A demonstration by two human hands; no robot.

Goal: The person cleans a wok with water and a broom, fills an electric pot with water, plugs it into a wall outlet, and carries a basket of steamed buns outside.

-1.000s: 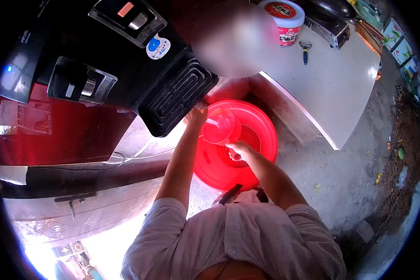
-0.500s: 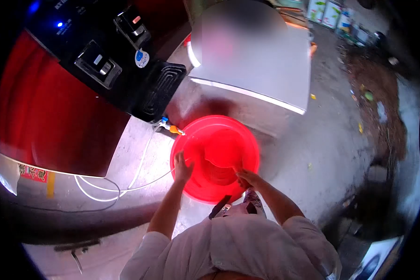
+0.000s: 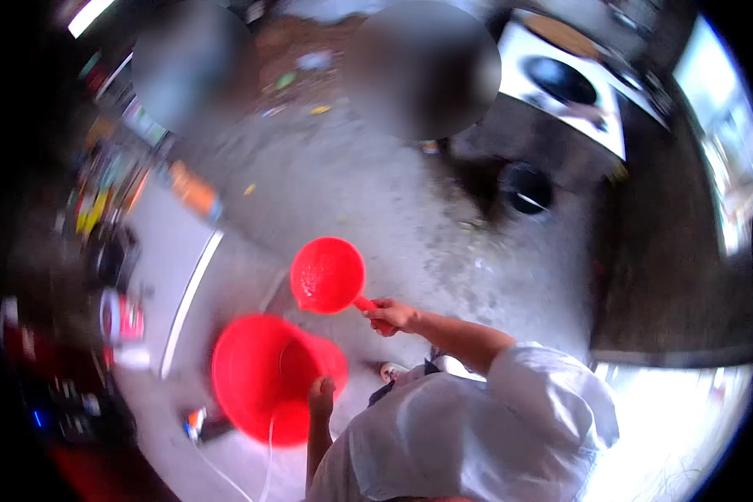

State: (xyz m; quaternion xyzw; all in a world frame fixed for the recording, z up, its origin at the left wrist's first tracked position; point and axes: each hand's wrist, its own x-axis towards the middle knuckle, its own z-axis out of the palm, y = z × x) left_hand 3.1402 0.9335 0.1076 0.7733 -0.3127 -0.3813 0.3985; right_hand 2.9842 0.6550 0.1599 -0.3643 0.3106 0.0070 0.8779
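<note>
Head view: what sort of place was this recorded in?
Probably a home kitchen or utility area: a white-topped counter bears a dark round thing, perhaps a wok; a red tub stands on the grey floor; the right hand holds a red dipper.

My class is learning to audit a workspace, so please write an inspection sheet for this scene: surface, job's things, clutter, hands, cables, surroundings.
Surface: grey floor, with darker patches.
Job's things: red dipper, held clear of the red tub; contents of both unclear.
Clutter: small yellow scrap on the floor.
Hands: right hand closed round the red dipper's handle; left hand at the red tub, grip unclear.
Cables: thin white line by the red tub; cable or hose, cannot tell.
Surroundings: pale table, dark bucket; much is blurred.
</note>
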